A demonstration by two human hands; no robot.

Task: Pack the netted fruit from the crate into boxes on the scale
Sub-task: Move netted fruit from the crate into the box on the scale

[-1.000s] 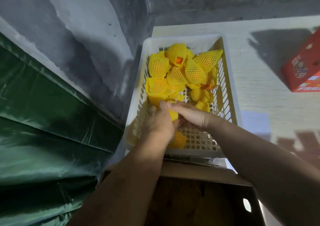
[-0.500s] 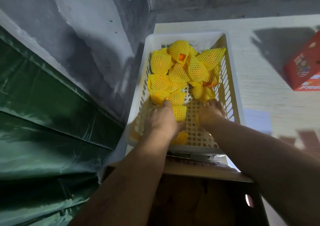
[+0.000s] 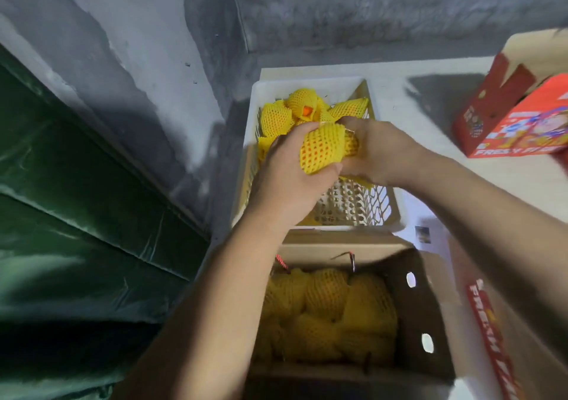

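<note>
The fruit (image 3: 319, 149) is orange and wears a yellow foam net with little diamond holes, so the orange skin peeks through. The left hand (image 3: 287, 172) has its fingers curled round it and holds it up over the near half of the crate (image 3: 310, 84). The right hand (image 3: 379, 149) is just beside it, with its fingers curled round a second netted fruit (image 3: 352, 144) that is mostly hidden. The two hands touch each other.

The crate is white plastic with slots in its sides and small holes in its floor. It sits on the bench (image 3: 430, 166) near the far left corner, by the grey wall. More netted fruit (image 3: 289, 114) is piled at the far end of the crate. The near end shows bare floor.

An open box (image 3: 413, 304) of brown card stands just in front of the crate, at the near edge of the bench. It has round holes in its right wall. Netted fruit fills its bottom (image 3: 325, 313) in the shade.

A red box (image 3: 516, 117) stands at the far right of the bench, well apart from the crate.
</note>
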